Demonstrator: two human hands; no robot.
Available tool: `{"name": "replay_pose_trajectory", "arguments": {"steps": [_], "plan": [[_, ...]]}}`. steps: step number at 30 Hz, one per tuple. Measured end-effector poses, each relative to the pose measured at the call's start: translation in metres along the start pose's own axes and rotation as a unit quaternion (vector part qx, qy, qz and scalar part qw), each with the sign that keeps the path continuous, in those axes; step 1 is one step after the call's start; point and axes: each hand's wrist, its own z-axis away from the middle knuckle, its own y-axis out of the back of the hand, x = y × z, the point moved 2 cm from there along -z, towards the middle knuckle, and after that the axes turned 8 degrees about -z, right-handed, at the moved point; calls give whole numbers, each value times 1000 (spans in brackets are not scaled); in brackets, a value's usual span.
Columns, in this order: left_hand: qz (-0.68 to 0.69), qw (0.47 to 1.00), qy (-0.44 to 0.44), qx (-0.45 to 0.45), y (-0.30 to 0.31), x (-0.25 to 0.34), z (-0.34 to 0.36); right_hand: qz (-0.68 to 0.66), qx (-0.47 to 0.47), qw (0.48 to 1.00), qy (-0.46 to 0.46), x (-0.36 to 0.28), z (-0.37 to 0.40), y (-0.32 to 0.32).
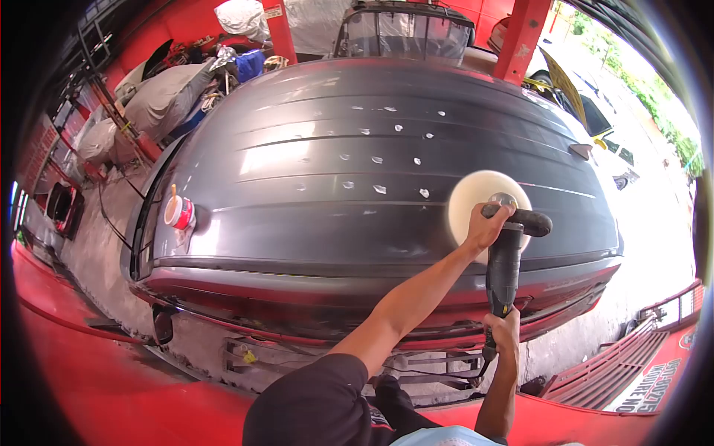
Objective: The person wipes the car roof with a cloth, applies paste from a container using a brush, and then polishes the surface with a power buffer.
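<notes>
My left hand (488, 224) is closed round the front side handle of a black power polisher (503, 267). Lower down, my right hand (505, 332) wraps round the tool's rear grip. The polisher's round cream pad (470, 195) lies against the dark grey roof of a vehicle (312, 223), towards its right end. Rows of small white dabs (379, 189) mark the roof to the left of the pad. A cord hangs from the rear of the tool.
A red and white tub (178, 213) with a stick in it stands on a cloth at the roof's left end. Red posts (523, 41) rise behind the vehicle. Covered cars (167, 97) are at the back left. A metal rack (606, 368) lies at lower right.
</notes>
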Motion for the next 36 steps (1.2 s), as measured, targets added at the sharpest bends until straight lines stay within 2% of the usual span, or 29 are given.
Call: {"name": "replay_pose_trajectory", "arguments": {"steps": [5,7,9,10,11,16,20,21,23,25,27,29,31,33,36], "plan": [[38,998,-13,51,61,18,23,16,-42,999,0,-13,23,-46],[39,995,11,92,90,32,37,34,-62,997,15,-14,31,-69],[73,985,-33,150,118,31,44,46,-76,996,26,-7,32,-89],[47,986,-19,156,138,32,50,66,-86,994,22,-11,35,-101],[52,984,-60,161,153,34,51,86,-97,991,16,-14,39,-112],[53,971,-89,217,221,49,57,135,-116,981,77,-28,39,-164],[28,964,-103,242,264,69,58,122,-182,975,37,-40,34,-203],[59,949,-86,299,271,73,62,127,-193,972,32,-41,34,-213],[41,938,-120,322,302,64,67,133,-200,971,24,-38,32,-232],[-55,912,-202,354,349,24,73,163,-233,952,116,-33,33,-250],[-151,889,-220,372,387,17,84,186,-239,947,107,-39,38,-268],[-43,913,-144,379,448,-12,79,201,-247,943,99,-44,40,-290],[-26,883,-148,445,440,53,95,218,-301,921,117,-47,40,-314],[-10,912,-180,368,454,80,102,228,-316,914,114,-57,39,-333],[-13,870,-186,457,455,112,99,239,-347,898,124,-58,32,-362]]}}
